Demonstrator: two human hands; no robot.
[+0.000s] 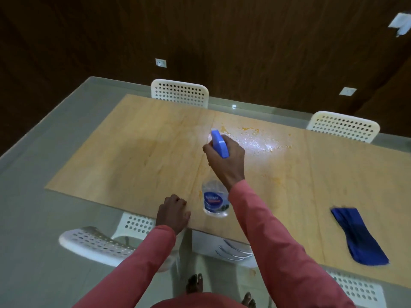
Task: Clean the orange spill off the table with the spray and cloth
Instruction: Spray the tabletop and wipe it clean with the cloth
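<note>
Dark wood panelling backs a pale wooden counter [138, 152] ringed by white perforated chairs [180, 93]. Taking the spray bottle [215, 197] as the landmark: the right hand [224, 161] grips its blue head from above, fingers wrapped round the trigger, and holds it clear of the surface with the nozzle aimed away from the person. Just beyond the nozzle lies the orange spill [255, 138], wet and glistening, with fainter orange flecks right of the bottle. The blue cloth [358, 236] lies well to the right of the bottle, near the counter's front edge, untouched. Left of the bottle, the left hand [172, 215] rests on the counter's edge, fingers curled under, holding nothing.

The risks, as I judge them: more spraying could flood the patch and push orange liquid outward, and the scattered flecks nearer the bottle could be missed in wiping. Reaching for the cloth with the bottle in hand could knock it over.
</note>
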